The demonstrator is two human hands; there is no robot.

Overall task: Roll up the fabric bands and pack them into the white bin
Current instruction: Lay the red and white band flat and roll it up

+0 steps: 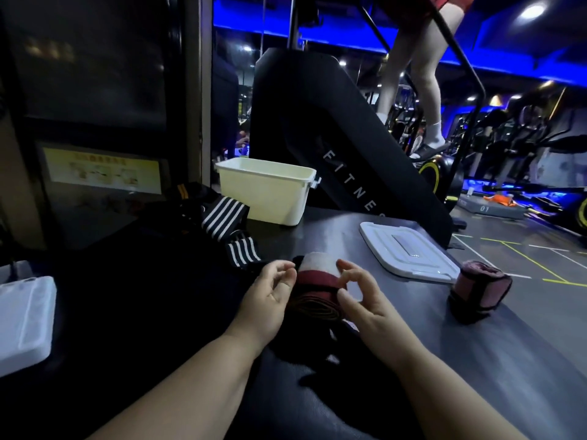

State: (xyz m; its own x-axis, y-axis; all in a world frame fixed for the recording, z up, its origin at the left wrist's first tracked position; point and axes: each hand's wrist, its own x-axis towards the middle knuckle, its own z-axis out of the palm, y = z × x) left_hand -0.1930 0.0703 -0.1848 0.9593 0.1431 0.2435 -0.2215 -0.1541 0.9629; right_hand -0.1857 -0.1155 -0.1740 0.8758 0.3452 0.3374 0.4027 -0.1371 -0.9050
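Dark gym, blue lights. Grey table (333, 239): white bin (266, 195) at back, lid (409, 252) flat nearby. Left hand (270, 293), right hand (362, 301) pinch red-white band roll (317, 279) mid-table. Pink roll (479, 290) at right.

Open tabletop (317, 236) between lid (409, 252) and striped bands (228, 223)

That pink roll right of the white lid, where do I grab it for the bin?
Come from above with the right hand, once it drops the red band, and pinch the pink roll across its wrapped side wall. It seems to stand on end, coil facing up, so squeezing the sides should keep the layers closed.
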